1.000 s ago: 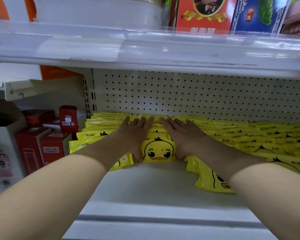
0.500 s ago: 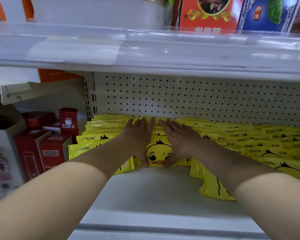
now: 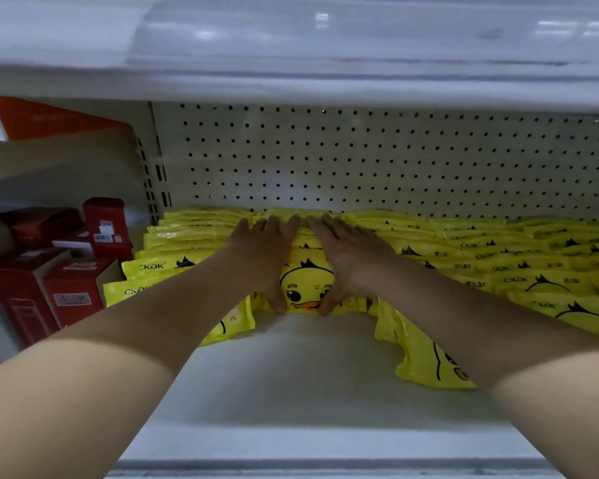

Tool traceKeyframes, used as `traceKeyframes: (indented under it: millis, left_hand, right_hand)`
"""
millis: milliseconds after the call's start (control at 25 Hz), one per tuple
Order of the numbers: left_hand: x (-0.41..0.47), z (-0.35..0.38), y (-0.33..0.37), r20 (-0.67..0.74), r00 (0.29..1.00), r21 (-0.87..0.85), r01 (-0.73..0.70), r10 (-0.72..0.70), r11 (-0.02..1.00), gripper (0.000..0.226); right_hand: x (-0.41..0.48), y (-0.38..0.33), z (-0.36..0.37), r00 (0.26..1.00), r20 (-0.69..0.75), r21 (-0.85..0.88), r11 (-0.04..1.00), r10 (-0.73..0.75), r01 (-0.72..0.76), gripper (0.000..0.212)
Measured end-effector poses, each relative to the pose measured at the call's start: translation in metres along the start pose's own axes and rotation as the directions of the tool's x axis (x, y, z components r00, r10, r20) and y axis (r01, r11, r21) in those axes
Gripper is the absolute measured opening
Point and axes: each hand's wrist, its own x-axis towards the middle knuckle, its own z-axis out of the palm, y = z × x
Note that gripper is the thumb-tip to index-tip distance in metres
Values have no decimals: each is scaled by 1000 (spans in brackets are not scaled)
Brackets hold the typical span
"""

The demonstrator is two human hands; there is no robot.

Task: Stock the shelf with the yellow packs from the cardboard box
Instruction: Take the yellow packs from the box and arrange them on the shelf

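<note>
Rows of yellow packs with a duck face stand leaning on the white shelf (image 3: 291, 382), reaching back to the pegboard. The middle row's front pack (image 3: 306, 288) shows its duck face between my two hands. My left hand (image 3: 265, 257) lies flat on the row's left side, fingers straight, thumb down at the pack's lower edge. My right hand (image 3: 346, 257) mirrors it on the right side. A row of packs (image 3: 173, 267) stands to the left and more rows (image 3: 533, 271) to the right, one pack (image 3: 426, 357) slumped forward. The cardboard box is out of view.
Red boxes (image 3: 73, 267) stand in the neighbouring bay at left. The pegboard back wall (image 3: 377, 160) closes the rear. The upper shelf's front rail (image 3: 291, 50) hangs low overhead. Bare shelf lies in front of the middle row.
The view has tilted down and moved closer. Both hands have slid slightly nearer together on the middle row, thumbs now at the front pack's lower edge.
</note>
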Motion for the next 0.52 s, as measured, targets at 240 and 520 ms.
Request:
traceKeyframes:
  millis: [240, 520]
  left_hand:
    - [3, -3, 0, -3, 1000, 3, 7, -7, 1000, 156]
    - [-39, -20, -7, -72, 996, 48, -53, 56, 997, 157]
  right_hand:
    - [3, -1, 0, 1000, 6, -31, 999, 29, -29, 154]
    - [-28, -23, -26, 996, 73, -43, 998, 49, -46, 155]
